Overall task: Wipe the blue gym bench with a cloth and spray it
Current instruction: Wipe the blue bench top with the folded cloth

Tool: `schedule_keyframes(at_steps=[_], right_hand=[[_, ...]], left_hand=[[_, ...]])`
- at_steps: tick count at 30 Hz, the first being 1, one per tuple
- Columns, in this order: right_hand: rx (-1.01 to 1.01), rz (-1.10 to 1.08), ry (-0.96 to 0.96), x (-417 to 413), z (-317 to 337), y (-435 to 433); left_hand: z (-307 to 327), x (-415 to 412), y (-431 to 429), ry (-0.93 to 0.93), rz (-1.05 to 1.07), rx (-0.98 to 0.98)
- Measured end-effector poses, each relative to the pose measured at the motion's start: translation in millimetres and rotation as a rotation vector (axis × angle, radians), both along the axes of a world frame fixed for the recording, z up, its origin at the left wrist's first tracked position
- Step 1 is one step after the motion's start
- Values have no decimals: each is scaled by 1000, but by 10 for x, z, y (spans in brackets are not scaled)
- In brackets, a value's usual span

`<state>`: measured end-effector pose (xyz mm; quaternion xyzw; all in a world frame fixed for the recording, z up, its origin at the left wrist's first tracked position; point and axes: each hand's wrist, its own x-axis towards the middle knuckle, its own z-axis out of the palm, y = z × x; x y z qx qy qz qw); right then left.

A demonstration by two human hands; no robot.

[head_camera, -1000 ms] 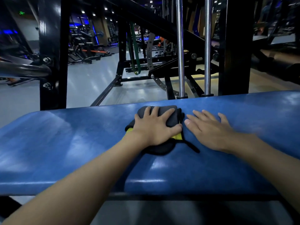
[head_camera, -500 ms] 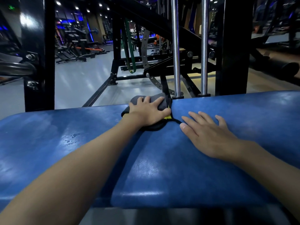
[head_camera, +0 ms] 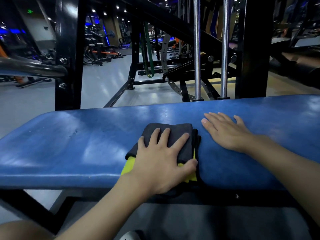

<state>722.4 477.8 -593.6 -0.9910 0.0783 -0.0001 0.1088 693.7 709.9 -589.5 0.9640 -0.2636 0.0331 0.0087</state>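
My folded cloth (head_camera: 174, 134), dark grey over yellow, lies flat on the glossy blue bench (head_camera: 78, 144), overhanging its near edge.

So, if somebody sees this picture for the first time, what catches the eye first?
Probably the long blue bench running across the frame, with the left hand pressing a folded grey and yellow cloth flat near its front edge. Just to the right, the right hand rests flat on the pad. Behind, two shiny chrome rods rise.
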Motion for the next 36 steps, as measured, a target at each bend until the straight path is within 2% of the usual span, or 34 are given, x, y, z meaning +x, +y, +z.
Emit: schedule_keyframes(at_steps=[5,9,20,25,30,36], right_hand=[[-95,59,-26,-25,91,79],[39,91,-51,-17,122,189],[-5,70,-24,111,-56,181],[-15,81,-33,107,-51,174],[8,68,-49,107,-60,169],[35,39,-49,116,-53,170]], left_hand=[[-25,-89,24,-29,1,-24],[-24,152,-44,3,16,-18],[51,1624,-452,56,60,-39],[96,2034,-617,73,103,-19],[60,1944,-561,70,84,-18],[36,1209,-259,36,20,5]])
